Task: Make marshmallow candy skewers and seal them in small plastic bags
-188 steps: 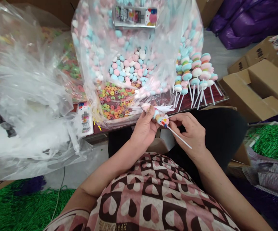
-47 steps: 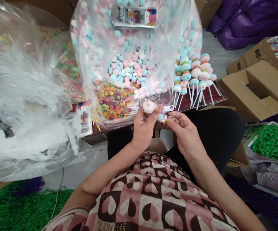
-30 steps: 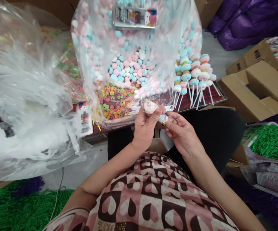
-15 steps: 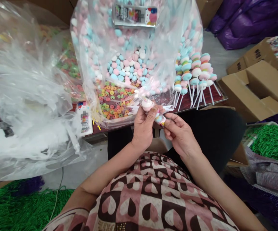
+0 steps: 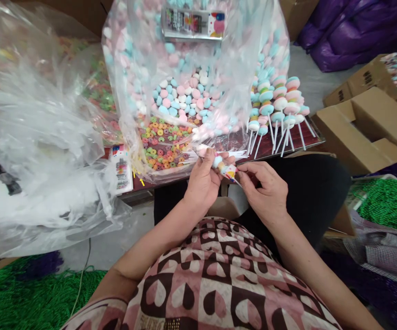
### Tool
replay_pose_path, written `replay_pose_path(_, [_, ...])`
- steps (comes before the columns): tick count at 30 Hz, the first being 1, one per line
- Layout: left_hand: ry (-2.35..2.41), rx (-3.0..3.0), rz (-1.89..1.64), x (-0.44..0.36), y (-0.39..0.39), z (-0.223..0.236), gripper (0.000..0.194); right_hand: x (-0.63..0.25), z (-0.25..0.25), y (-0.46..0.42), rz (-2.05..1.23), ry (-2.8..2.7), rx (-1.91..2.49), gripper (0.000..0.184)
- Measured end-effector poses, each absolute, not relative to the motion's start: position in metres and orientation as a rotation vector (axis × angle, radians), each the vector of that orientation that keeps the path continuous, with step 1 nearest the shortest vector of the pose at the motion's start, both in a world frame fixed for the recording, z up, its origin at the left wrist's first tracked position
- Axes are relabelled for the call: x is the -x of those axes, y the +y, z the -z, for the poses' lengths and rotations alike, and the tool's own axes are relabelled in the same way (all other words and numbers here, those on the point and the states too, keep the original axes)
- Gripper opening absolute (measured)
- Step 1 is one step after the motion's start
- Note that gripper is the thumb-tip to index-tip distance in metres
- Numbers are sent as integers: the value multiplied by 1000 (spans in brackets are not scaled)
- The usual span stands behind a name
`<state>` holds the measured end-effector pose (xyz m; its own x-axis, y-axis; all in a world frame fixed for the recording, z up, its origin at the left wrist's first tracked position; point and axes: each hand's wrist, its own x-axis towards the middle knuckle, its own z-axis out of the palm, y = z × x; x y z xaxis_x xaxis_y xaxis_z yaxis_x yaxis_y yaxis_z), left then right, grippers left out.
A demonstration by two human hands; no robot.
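Note:
My left hand (image 5: 201, 183) pinches a candy skewer (image 5: 223, 167) of pastel discs and coloured rings just below the table's front edge. My right hand (image 5: 267, 192) is closed on the lower end of the same skewer, where its white stick is mostly hidden by the fingers. Just above my hands lies a bundle of bare white sticks (image 5: 242, 155). Behind them stands an open clear bag of pink, blue and white marshmallow discs (image 5: 184, 96), and a pile of coloured ring candies (image 5: 160, 142) lies under the plastic.
Several finished skewers (image 5: 277, 110) lie fanned on the dark red table (image 5: 308, 130) at right. Crumpled clear bags (image 5: 36, 137) fill the left. Cardboard boxes (image 5: 373, 123) stand at right, purple bags (image 5: 356, 27) behind, green beads (image 5: 387, 201) on both sides.
My left hand has tipped the skewer down from upright to slanting across both hands. The right hand has closed round its lower end. A pink disc at the top is now hidden behind my fingers.

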<state>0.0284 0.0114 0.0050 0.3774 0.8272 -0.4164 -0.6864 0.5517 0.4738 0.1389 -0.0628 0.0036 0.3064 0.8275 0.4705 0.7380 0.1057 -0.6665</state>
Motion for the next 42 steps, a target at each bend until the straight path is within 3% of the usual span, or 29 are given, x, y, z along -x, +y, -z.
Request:
replay_pose_path(6, [703,-210,-961,-28,12,-7,17,-147,-11,-58,-66,-1635,1648,13])
replay_pose_path(11, [720,-219,-950,-29,12,-4,19,-144,-19,-59,-532,-1274,1655,5])
replay_pose_path(15, [711,-219,-925,-30,13,-1,18,-142,-14,-60,-858,-951,1543,10])
replay_pose_path(20, [684,-252,-957,-30,13,-1,17,-144,-14,-64,-715,-1133,1570,19])
replay_pose_path(23, [697,-258,-932,-30,12,-4,19,-145,-16,-64,-618,-1251,1635,14])
replay_pose_path(32, [699,-208,-891,-29,14,-5,7,-149,-9,-55,-843,-782,1444,12])
replay_pose_path(37, [673,-191,-952,-28,16,-2,7,-151,-17,-58,-752,-1005,1434,24])
replay_pose_path(42, [635,-248,-846,-30,8,-3,14,-156,-20,-62,-606,-1259,1511,10])
